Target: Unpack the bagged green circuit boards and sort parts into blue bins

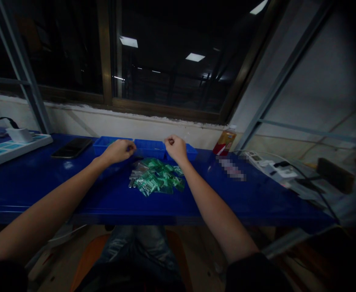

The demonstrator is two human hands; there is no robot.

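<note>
Three blue bins stand side by side along the far edge of a blue worktop [113, 205]: a left bin [98, 142], a middle bin [149, 149] and a right bin [191, 151]. On the near side of them, around the middle of the worktop, lies a loose pile of green plastic bags [157, 180]. The bags overlap at mixed angles, so their long axes run in several directions. Small metal pieces [132, 181] show at the pile's left side, shiny ends toward the near edge; finer detail is too dim to make out.

On the right, an upright bottle [225, 142] carries an orange and red label whose writing is too small to read. A pixelated patch on its near side hides whatever lies there. A dark phone [72, 148] lies flat at the far left, beside a white power strip [19, 147].

Both bare arms reach forward. The left hand [118, 151] is just to the near side of the left bin, fingers curled; the right hand [176, 148] is in front of the right bin, fingers bent in toward the thumb. I cannot tell whether either grip holds something or how far it is closed.
</note>
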